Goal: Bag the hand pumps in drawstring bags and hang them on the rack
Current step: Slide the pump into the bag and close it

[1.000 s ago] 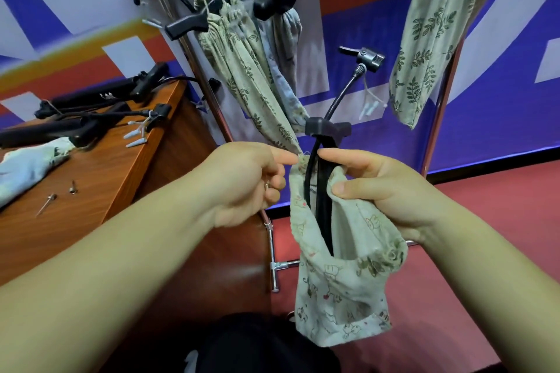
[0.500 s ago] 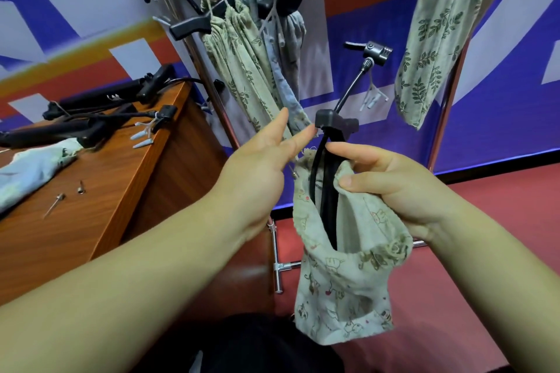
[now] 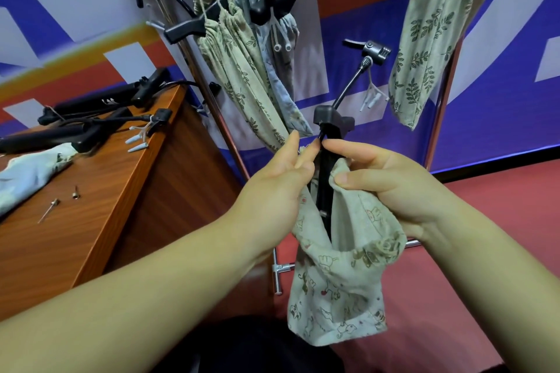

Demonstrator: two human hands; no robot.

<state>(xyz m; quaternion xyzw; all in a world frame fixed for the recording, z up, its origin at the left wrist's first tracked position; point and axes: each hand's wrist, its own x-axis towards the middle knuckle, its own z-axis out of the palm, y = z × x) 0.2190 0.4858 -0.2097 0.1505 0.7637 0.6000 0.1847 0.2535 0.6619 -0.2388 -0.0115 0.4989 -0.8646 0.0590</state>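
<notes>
A black hand pump [image 3: 325, 188] stands upright in a cream animal-print drawstring bag [image 3: 336, 288], its T-handle and hose sticking out above the rim. My right hand [image 3: 391, 191] grips the bag's rim against the pump shaft, thumb on the cloth. My left hand [image 3: 272, 188] reaches in from the left with straight fingers, their tips touching the hose just below the handle. Behind stands the metal rack [image 3: 212, 106], with leaf-print bagged pumps [image 3: 239, 70] hanging from it.
A wooden table [image 3: 106, 206] at the left holds loose black pumps [image 3: 91, 103], a pale blue bag [image 3: 27, 172] and small metal needles [image 3: 51, 209]. Another leaf-print bag [image 3: 424, 39] hangs at upper right. Red floor lies below.
My left hand let go of the bag rim, opened, and now has its fingertips at the hose by the handle. The bag and pump rose slightly.
</notes>
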